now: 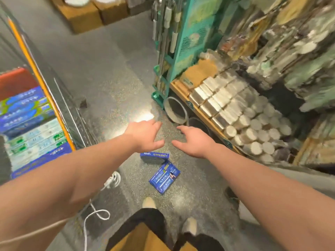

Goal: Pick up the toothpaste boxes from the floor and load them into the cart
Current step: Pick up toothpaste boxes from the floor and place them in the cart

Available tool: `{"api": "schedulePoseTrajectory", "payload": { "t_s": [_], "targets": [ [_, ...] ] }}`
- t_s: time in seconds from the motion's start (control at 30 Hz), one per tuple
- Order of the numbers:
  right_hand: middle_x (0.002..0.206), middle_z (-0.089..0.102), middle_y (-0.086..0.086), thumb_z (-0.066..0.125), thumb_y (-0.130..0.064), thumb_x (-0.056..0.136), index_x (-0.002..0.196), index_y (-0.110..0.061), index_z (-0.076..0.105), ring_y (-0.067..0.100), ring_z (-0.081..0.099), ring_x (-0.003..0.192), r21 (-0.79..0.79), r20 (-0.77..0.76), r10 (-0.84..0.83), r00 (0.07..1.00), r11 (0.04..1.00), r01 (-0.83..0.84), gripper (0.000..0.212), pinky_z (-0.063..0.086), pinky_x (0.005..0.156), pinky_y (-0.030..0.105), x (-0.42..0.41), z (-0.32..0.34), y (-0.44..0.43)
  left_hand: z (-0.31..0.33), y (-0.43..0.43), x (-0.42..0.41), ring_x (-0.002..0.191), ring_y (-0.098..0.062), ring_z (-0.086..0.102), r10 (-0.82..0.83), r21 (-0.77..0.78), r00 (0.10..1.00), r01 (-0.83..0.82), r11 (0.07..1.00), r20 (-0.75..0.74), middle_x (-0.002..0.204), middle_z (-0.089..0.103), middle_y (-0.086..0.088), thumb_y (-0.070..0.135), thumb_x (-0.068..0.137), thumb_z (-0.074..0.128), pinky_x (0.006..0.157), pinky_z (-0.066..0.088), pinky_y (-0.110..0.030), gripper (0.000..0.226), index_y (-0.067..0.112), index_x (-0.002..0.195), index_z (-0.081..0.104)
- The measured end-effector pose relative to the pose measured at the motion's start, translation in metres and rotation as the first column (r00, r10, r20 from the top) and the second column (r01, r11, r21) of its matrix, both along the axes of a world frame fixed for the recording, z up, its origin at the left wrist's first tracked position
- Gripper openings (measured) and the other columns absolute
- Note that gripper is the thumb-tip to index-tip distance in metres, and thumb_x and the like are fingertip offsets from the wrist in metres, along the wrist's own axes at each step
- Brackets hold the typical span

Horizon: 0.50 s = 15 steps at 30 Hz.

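Two blue toothpaste boxes lie on the grey speckled floor: one (154, 157) just below my hands, another (164, 177) a little nearer my feet, lying at an angle. My left hand (146, 135) and my right hand (193, 140) both reach forward above the floor, fingers spread and relaxed, holding nothing. The cart (54, 98) stands at the left, its wire side rimmed in orange, with several blue, green and white toothpaste boxes (34, 127) stacked inside.
A shelf (197, 109) at the right carries stacked white jars and boxed goods. A teal rack (183, 57) stands behind it, with cardboard boxes (87, 17) at the far end. A white cable (101, 200) lies on the floor at lower left. My feet (150, 202) show below.
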State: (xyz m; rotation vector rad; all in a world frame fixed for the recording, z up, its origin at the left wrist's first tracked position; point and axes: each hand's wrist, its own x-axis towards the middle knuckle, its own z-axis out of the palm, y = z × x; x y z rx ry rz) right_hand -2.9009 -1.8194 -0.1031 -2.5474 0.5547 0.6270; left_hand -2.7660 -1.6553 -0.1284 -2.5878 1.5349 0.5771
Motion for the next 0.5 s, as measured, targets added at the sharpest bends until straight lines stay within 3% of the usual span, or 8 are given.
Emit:
{"api": "schedulePoseTrajectory", "payload": {
  "t_s": [0.2, 0.4, 0.5],
  "targets": [
    [0.147, 0.055, 0.012, 0.061, -0.055, 0.094, 0.153, -0.015, 0.042, 0.026, 0.052, 0.135, 0.034, -0.017, 0.184, 0.983, 0.982, -0.183, 0.074, 0.041, 0.110, 0.035, 0.035, -0.116, -0.019, -0.095, -0.011, -0.003, 0.115, -0.031, 0.060, 0.155, -0.015, 0.988, -0.155, 0.988, -0.019, 0.128, 0.058, -0.007, 0.069, 0.089, 0.043, 0.083, 0.049, -0.043, 0.071, 0.017, 0.138, 0.046],
    [0.144, 0.057, 0.015, 0.062, -0.049, 0.094, 0.149, -0.010, 0.046, 0.029, 0.055, 0.132, 0.108, -0.033, 0.276, 0.961, 0.956, -0.271, 0.069, 0.042, 0.106, 0.035, 0.042, -0.274, -0.025, -0.238, -0.019, -0.021, 0.114, -0.031, 0.059, 0.263, 0.032, 0.964, -0.262, 0.965, -0.043, 0.124, 0.059, -0.007, 0.070, 0.088, 0.043, 0.081, 0.046, -0.043, 0.069, 0.016, 0.131, 0.048],
    [0.131, 0.064, 0.018, 0.064, -0.047, 0.092, 0.139, -0.009, 0.055, 0.033, 0.061, 0.121, 0.124, -0.043, 0.352, 0.935, 0.931, -0.344, 0.061, 0.049, 0.097, 0.038, 0.034, -0.361, -0.025, -0.319, -0.022, -0.027, 0.116, -0.034, 0.059, 0.350, 0.033, 0.935, -0.349, 0.937, -0.048, 0.126, 0.058, -0.010, 0.065, 0.089, 0.048, 0.080, 0.046, -0.043, 0.068, 0.014, 0.134, 0.048]
  ]
}}
